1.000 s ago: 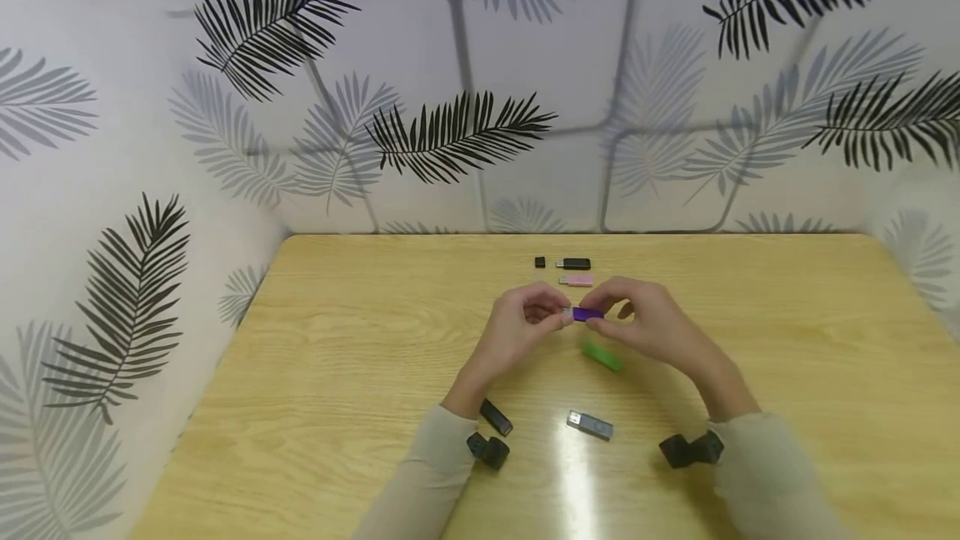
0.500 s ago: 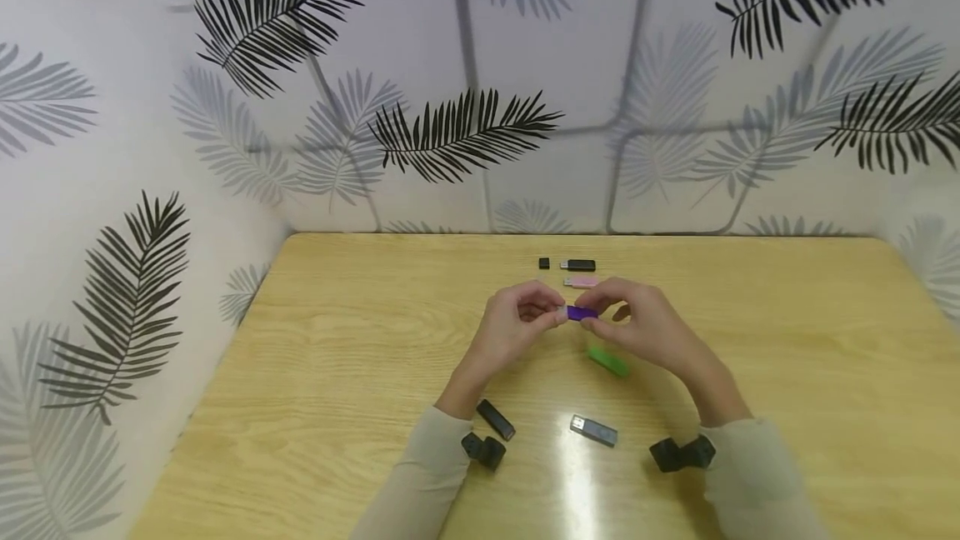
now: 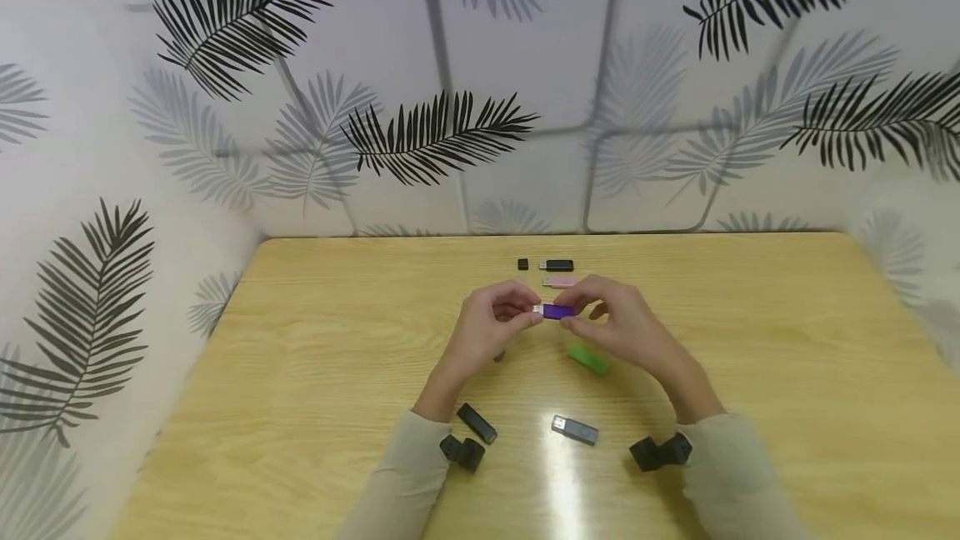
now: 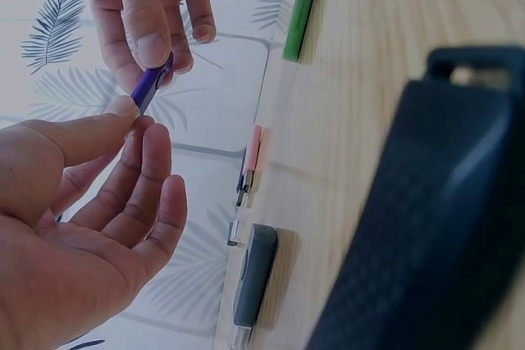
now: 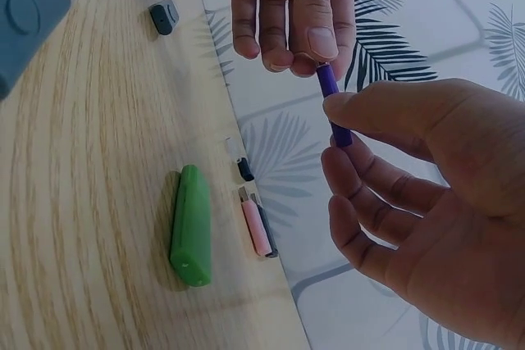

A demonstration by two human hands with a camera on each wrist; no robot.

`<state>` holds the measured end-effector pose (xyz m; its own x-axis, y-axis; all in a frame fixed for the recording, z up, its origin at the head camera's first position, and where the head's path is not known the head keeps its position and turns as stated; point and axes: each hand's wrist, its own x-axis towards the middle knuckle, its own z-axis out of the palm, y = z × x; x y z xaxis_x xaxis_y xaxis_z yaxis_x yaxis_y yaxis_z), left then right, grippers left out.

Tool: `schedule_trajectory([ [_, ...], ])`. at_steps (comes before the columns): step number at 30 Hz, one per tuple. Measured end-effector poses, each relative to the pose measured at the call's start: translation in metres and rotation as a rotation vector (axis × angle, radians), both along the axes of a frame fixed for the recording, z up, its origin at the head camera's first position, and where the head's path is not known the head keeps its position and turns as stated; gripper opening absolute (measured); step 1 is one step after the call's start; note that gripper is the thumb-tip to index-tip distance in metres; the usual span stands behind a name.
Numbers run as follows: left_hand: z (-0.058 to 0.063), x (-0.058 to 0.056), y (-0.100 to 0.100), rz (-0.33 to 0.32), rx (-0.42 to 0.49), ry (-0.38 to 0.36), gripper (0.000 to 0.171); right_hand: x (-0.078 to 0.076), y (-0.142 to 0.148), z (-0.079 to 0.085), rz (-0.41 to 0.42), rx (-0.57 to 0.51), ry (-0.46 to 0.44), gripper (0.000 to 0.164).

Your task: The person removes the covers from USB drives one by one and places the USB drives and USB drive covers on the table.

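Note:
A purple USB stick (image 3: 557, 312) is held level between both hands above the table. My left hand (image 3: 483, 327) pinches its pale plug end between thumb and fingertips. On the other end, my right hand (image 3: 618, 323) grips the purple body with thumb and fingers. In the left wrist view the purple stick (image 4: 150, 86) spans the two thumbs, and its plug is mostly hidden by fingertips. Just below the hands lies a green USB stick (image 3: 587, 359). Behind them rests a pink USB stick (image 3: 558, 282), partly covered by the right fingers in the head view.
Farther back are a black USB stick (image 3: 557, 265) and a small black cap (image 3: 522, 264). Nearer lie a grey USB stick (image 3: 575, 430) and a black stick (image 3: 477, 423) by the left wrist. A small dark piece (image 3: 499, 356) peeks out beside the left hand. A patterned wall (image 3: 480, 198) borders the table.
The head view has swung, so everything sits further left in it. Both hands keep hold of the purple USB stick. The small dark piece beside the left hand has come into sight.

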<state>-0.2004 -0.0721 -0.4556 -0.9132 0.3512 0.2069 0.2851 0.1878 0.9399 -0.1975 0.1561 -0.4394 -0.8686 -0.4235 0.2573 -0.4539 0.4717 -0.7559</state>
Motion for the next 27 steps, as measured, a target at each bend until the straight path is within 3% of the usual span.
schedule_trajectory([
  [13,0.0021,0.0011,-0.0012,-0.009,-0.031,-0.002,0.02,0.0016,-0.0026,0.0014,-0.004,0.008,0.001,0.018],
  [27,0.0015,0.0006,-0.0009,0.011,-0.057,0.009,0.012,0.0008,-0.0008,-0.0002,0.021,0.01,0.039,0.016],
])
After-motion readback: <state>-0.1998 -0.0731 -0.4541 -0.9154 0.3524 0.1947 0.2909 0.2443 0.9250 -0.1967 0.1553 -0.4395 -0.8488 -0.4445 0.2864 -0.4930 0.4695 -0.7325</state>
